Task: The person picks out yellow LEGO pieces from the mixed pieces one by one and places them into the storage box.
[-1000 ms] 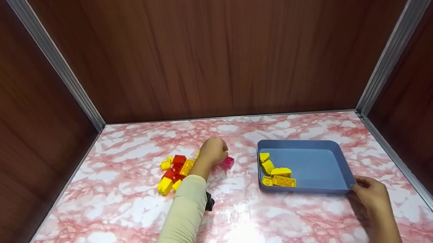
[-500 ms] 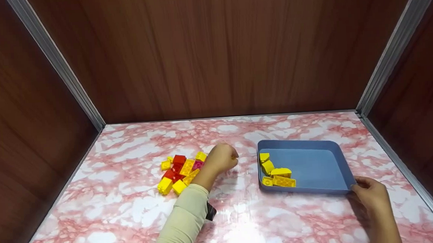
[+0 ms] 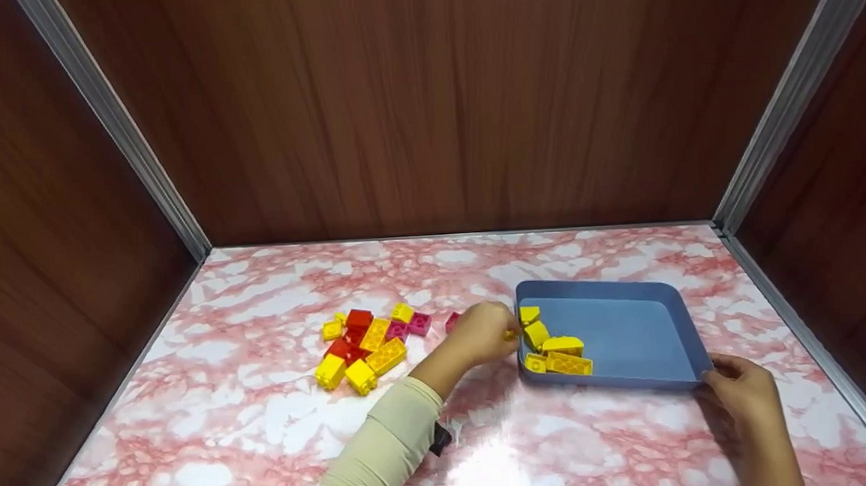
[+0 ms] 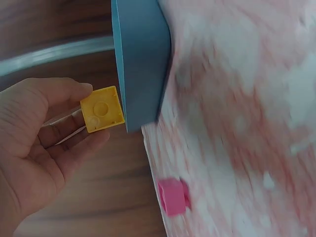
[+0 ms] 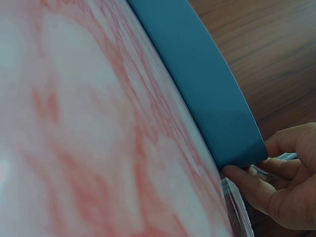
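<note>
My left hand (image 3: 484, 334) pinches a small yellow building brick (image 4: 104, 111) between thumb and fingers, its hollow underside showing in the left wrist view. That brick is right by the left wall of the blue-grey tray (image 3: 627, 336); whether they touch I cannot tell. At the tray's near right corner, my right hand (image 3: 746, 390) pinches the wall between thumb and fingers. Several yellow bricks (image 3: 562, 345) lie along the left side inside the tray. A pink brick (image 4: 173, 196) stands on the table close to my left hand, partly hidden behind it in the head view.
On the left half of the table (image 3: 212, 437) is a loose pile of bricks, among them a red brick (image 3: 359, 319), a yellow brick (image 3: 386, 356) and a pink brick (image 3: 419, 323). Brown wood-grain panels (image 3: 425, 108) enclose the table at the back and sides.
My left hand has moved right from the pile to the tray's left wall, carrying the yellow brick. Pink bricks it was covering now show. My right hand and the tray have stayed put.
</note>
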`<act>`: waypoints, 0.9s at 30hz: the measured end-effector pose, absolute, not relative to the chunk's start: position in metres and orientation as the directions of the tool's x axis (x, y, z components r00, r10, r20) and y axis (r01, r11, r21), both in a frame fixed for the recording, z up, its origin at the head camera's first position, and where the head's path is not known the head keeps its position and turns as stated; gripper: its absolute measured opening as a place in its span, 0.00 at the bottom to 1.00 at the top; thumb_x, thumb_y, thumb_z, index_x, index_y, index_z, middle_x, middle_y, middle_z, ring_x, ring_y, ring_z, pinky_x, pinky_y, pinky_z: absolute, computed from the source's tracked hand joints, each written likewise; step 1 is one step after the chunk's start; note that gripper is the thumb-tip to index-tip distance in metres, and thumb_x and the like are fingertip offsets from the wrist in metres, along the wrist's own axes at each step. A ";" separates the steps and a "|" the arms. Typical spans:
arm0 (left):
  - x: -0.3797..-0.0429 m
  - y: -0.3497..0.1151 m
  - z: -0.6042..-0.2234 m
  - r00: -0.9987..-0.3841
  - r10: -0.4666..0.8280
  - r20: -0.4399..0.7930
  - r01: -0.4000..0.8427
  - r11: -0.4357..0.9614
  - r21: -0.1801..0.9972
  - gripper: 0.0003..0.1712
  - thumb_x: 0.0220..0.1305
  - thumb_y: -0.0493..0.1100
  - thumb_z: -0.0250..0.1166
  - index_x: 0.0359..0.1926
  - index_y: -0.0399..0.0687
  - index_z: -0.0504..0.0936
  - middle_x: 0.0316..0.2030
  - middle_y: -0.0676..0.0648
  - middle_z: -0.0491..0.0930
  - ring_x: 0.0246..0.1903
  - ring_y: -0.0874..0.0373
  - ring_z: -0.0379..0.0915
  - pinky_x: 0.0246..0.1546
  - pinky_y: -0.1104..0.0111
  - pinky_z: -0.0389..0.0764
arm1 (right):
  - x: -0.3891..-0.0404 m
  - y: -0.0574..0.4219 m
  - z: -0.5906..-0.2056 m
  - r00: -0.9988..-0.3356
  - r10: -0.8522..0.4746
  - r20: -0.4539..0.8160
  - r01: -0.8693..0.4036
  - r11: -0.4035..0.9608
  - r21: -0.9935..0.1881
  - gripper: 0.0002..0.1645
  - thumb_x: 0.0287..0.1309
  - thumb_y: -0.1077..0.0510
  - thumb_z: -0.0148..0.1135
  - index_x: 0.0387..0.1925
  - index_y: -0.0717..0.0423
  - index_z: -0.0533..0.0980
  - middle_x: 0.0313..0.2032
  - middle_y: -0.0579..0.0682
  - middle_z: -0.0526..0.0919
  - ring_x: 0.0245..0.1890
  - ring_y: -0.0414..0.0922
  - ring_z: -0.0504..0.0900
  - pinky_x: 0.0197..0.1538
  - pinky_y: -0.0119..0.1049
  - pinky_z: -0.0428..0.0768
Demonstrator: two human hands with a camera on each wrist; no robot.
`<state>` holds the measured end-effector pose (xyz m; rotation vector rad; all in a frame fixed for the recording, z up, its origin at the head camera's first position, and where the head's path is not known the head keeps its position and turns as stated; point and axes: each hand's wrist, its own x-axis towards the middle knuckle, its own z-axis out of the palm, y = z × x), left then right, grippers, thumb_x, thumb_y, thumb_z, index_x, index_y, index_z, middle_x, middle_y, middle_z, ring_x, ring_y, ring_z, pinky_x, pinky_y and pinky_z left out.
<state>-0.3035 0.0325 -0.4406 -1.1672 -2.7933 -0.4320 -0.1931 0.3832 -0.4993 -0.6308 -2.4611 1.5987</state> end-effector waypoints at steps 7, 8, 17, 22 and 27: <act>-0.296 0.059 -0.440 -0.616 0.770 0.163 0.787 0.608 0.103 0.11 0.53 0.41 0.68 0.38 0.52 0.90 0.36 0.57 0.86 0.40 0.62 0.79 0.43 0.73 0.77 | -0.194 0.384 -0.499 -0.900 0.425 -0.097 0.268 0.365 -0.892 0.28 0.58 0.69 0.56 0.60 0.79 0.67 0.39 0.61 0.82 0.29 0.29 0.76 0.35 0.24 0.79; -0.296 0.062 -0.441 -0.607 0.779 0.158 0.794 0.601 0.090 0.10 0.53 0.40 0.68 0.38 0.52 0.90 0.36 0.57 0.86 0.39 0.62 0.79 0.42 0.73 0.77 | -0.194 0.384 -0.500 -0.900 0.424 -0.100 0.267 0.356 -0.896 0.28 0.58 0.70 0.56 0.60 0.79 0.66 0.39 0.60 0.82 0.29 0.30 0.76 0.35 0.24 0.80; -0.295 0.074 -0.451 -0.572 0.814 0.098 0.818 0.575 0.005 0.03 0.49 0.39 0.69 0.27 0.52 0.87 0.23 0.56 0.75 0.26 0.62 0.72 0.27 0.70 0.73 | -0.195 0.383 -0.500 -0.895 0.431 -0.113 0.263 0.308 -0.914 0.28 0.59 0.71 0.55 0.60 0.81 0.65 0.42 0.62 0.80 0.29 0.27 0.75 0.36 0.25 0.80; -0.299 0.074 -0.456 -0.560 0.825 0.082 0.828 0.560 0.022 0.03 0.48 0.39 0.69 0.27 0.51 0.87 0.22 0.56 0.74 0.25 0.62 0.70 0.29 0.70 0.74 | -0.195 0.383 -0.499 -0.896 0.429 -0.113 0.264 0.310 -0.913 0.28 0.58 0.71 0.55 0.60 0.81 0.65 0.41 0.61 0.81 0.29 0.27 0.75 0.36 0.25 0.80; -0.300 0.074 -0.458 -0.554 0.828 0.086 0.832 0.553 0.041 0.08 0.50 0.38 0.69 0.34 0.50 0.88 0.27 0.56 0.81 0.29 0.62 0.75 0.34 0.70 0.77 | -0.194 0.384 -0.499 -0.901 0.420 -0.108 0.265 0.334 -0.905 0.28 0.59 0.70 0.55 0.60 0.80 0.65 0.42 0.62 0.81 0.29 0.27 0.75 0.36 0.24 0.80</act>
